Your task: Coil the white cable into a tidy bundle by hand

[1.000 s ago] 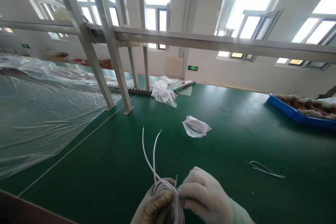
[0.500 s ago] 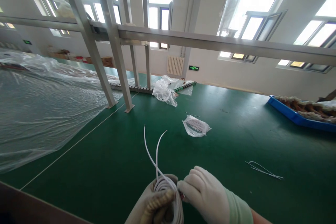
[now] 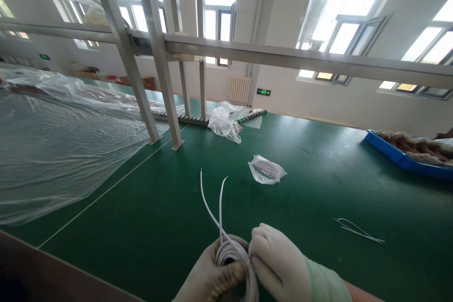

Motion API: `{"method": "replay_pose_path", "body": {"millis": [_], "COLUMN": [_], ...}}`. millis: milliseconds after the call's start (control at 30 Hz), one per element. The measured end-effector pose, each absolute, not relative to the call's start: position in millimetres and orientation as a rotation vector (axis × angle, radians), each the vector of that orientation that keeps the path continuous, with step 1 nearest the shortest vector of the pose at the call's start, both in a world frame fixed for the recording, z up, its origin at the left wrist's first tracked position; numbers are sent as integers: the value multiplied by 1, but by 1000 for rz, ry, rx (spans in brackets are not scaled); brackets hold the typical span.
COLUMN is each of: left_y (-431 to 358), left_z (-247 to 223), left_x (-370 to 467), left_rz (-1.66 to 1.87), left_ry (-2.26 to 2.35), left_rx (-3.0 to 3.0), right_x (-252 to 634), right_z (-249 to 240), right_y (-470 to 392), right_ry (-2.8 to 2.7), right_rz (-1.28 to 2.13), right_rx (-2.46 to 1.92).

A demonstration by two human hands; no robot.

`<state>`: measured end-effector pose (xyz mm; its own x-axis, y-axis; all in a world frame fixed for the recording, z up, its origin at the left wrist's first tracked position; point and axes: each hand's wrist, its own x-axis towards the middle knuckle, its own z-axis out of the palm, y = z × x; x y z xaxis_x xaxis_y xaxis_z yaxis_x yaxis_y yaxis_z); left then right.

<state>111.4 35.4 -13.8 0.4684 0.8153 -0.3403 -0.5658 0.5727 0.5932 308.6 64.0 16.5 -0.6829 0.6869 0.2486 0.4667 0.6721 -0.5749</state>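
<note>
A coil of white cable [image 3: 252,277] is gripped in my gloved left hand [image 3: 208,273], whose thumb presses across it near the bottom of the view. Two free cable ends [image 3: 208,203] stick up from the coil and cross each other. My gloved right hand [image 3: 279,262] is closed against the coil's right side, its fingertips pinched together. Whatever lies between those fingertips is hidden. A clear plastic bag [image 3: 267,170] with thin strips in it lies beyond my hands on the green tabletop [image 3: 304,198].
Some thin white wires [image 3: 359,231] lie to the right. At the far right sits a blue tray [image 3: 399,156] with fluffy brown and white material. Metal posts [image 3: 159,66] rise at the left beside clear plastic sheeting [image 3: 71,151]. Crumpled plastic [image 3: 224,122] lies farther back.
My hands and the coil sit slightly farther right in the view. The right hand has turned a little, and its fingers are tucked closer to the coil. The left hand keeps its hold.
</note>
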Motion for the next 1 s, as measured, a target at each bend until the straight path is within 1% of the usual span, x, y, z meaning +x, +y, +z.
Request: {"method": "replay_pose_path", "body": {"millis": [167, 233, 300, 367, 400, 467, 567, 667, 733, 800, 867, 933, 1000], "left_y": [36, 37, 38, 40, 41, 41, 36, 31, 30, 32, 35, 37, 37], "left_z": [-4, -9, -22, -35, -40, -42, -32, -23, -24, -26, -27, -23, -18], "left_x": [113, 114, 114, 112, 111, 110, 108, 109, 109, 109, 109, 110, 112], "left_rz": [759, 735, 785, 893, 947, 1007, 973, 926, 925, 921, 921, 904, 842], "left_ry": [1136, 1214, 1217, 1158, 1108, 1014, 922, 837, 809, 810, 842, 967, 1150], "left_rx": [939, 1113, 1073, 821, 677, 477, 381, 335, 312, 325, 403, 569, 798], "right_x": [301, 298, 299, 303, 306, 312, 320, 322, 320, 316, 310, 302, 296], "right_z": [-14, -23, -24, -18, -14, -7, -5, -11, -13, -12, -10, -11, -13], "right_y": [75, 80, 83, 83, 82, 81, 81, 83, 82, 80, 77, 75, 75], "right_ry": [-1805, -1626, -1567, -1547, -1590, -1781, -2144, -2347, -2411, -2459, -2423, -2253, -2005], "right_rz": [1670, 1901, 1971, 1959, 1870, 1539, 1042, 795, 698, 675, 707, 953, 1371], "right_rx": [-1536, -1626, -1598, -1508, -1437, -1276, -1026, -834, -760, -761, -861, -1158, -1474]}}
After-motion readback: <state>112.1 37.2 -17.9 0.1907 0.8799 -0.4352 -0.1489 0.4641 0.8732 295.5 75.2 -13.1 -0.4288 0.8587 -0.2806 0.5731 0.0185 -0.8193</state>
